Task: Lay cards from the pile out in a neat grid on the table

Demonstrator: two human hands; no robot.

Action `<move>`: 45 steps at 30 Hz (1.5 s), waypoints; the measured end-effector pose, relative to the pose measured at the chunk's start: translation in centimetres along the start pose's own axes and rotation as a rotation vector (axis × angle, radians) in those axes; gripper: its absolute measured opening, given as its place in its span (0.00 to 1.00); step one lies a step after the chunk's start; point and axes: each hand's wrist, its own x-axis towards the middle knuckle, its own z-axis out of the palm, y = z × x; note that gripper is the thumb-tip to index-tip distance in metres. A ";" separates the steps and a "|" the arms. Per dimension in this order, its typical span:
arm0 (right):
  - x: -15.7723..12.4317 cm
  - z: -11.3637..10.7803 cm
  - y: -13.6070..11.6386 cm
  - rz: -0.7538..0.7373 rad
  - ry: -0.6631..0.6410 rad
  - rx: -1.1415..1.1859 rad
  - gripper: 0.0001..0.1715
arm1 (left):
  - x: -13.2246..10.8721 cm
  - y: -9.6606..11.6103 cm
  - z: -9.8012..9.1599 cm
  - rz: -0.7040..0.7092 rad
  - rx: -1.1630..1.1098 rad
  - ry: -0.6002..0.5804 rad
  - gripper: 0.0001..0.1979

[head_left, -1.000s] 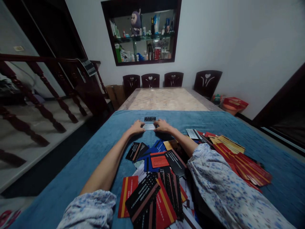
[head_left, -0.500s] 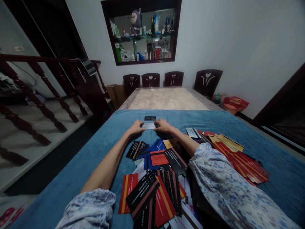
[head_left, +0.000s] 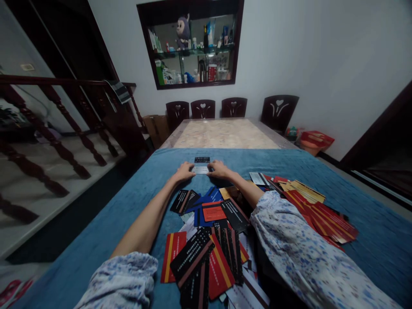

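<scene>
Both arms reach far out over a blue cloth (head_left: 112, 223). My left hand (head_left: 184, 172) and my right hand (head_left: 219, 170) lie on either end of a small grey-white card (head_left: 201, 170), fingertips pressing its edges. A black card (head_left: 202, 159) lies flat just beyond it. Between my forearms and under them is a loose heap of black, red, blue and orange cards (head_left: 209, 240). More red and gold cards (head_left: 315, 206) fan out to the right of my right arm.
Beyond the cloth a bare marble tabletop (head_left: 222, 134) runs to several dark wooden chairs (head_left: 234, 106) at the wall. A wall cabinet (head_left: 193, 43) holds bottles and a plush toy. A dark stair railing (head_left: 64, 116) stands at left. Red bags (head_left: 315, 140) sit on the floor at right.
Both hands stay on the grey-white card, hardly moving. The view has shifted slightly, so the cards at the right appear a little lower and nearer.
</scene>
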 end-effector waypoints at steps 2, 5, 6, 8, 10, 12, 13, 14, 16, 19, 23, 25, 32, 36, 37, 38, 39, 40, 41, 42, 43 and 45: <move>-0.1 0.0 0.1 -0.013 0.010 -0.001 0.22 | -0.3 0.2 -0.1 -0.017 0.017 0.001 0.22; -0.3 -0.1 0.2 -0.038 0.028 0.002 0.27 | -0.9 0.6 -0.3 -0.026 0.023 0.002 0.24; -0.5 -0.2 0.2 -0.047 0.034 0.003 0.29 | -1.1 0.7 -0.4 -0.025 0.020 0.003 0.25; -0.9 -0.6 0.3 -0.068 0.047 0.005 0.30 | -1.6 1.1 -0.7 -0.015 0.010 0.008 0.26; -1.4 -1.0 0.4 -0.098 0.066 0.008 0.29 | -2.1 1.5 -1.1 0.001 -0.009 0.021 0.26; -2.1 -1.4 0.6 -0.144 0.093 0.015 0.26 | -2.6 2.0 -1.5 0.018 -0.029 0.049 0.25; -2.4 -1.6 0.7 -0.170 0.106 0.020 0.25 | -3.0 2.4 -1.7 0.021 -0.032 0.066 0.24; -2.8 -1.8 0.8 -0.197 0.118 0.026 0.24 | -3.3 2.8 -1.9 0.020 -0.026 0.082 0.24; -3.7 -2.0 1.0 -0.243 0.132 0.038 0.23 | -4.2 3.6 -2.2 0.008 0.007 0.108 0.23; -5.1 -2.3 1.0 -0.295 0.137 0.052 0.21 | -5.8 4.9 -2.5 0.016 0.059 0.105 0.21; -7.2 -2.5 0.7 -0.362 0.133 0.040 0.19 | -8.0 6.8 -2.7 0.093 0.061 0.090 0.20; -8.3 -2.6 0.4 -0.388 0.133 0.026 0.18 | -9.1 7.7 -2.7 0.129 0.065 0.079 0.19; -12.1 -2.9 -0.3 -0.479 0.126 0.043 0.17 | -12.9 10.1 -2.4 0.226 0.064 0.024 0.17; -13.5 -3.0 -0.9 -0.507 0.120 0.078 0.16 | -15.0 10.8 -2.2 0.263 0.045 0.008 0.15; -13.8 -2.9 -1.0 -0.514 0.119 0.087 0.16 | -15.5 10.8 -2.1 0.273 0.039 0.001 0.16; -14.0 -2.9 -1.1 -0.524 0.114 0.095 0.15 | -15.9 10.9 -2.0 0.280 0.036 -0.005 0.16; -14.2 -2.8 -1.2 -0.535 0.105 0.101 0.15 | -16.4 11.0 -1.9 0.287 0.035 -0.015 0.16; -14.4 -2.7 -1.3 -0.545 0.095 0.105 0.15 | -16.7 11.0 -1.8 0.293 0.037 -0.027 0.16; -14.5 -2.6 -1.3 -0.551 0.083 0.107 0.15 | -17.0 11.1 -1.7 0.297 0.040 -0.041 0.17; -14.6 -2.5 -1.3 -0.555 0.073 0.107 0.15 | -17.3 11.2 -1.6 0.300 0.046 -0.056 0.17; -14.7 -2.3 -1.3 -0.556 0.065 0.105 0.15 | -17.5 11.3 -1.5 0.303 0.052 -0.068 0.18; -14.9 -2.1 -1.2 -0.555 0.051 0.100 0.14 | -17.9 11.5 -1.4 0.316 0.066 -0.083 0.20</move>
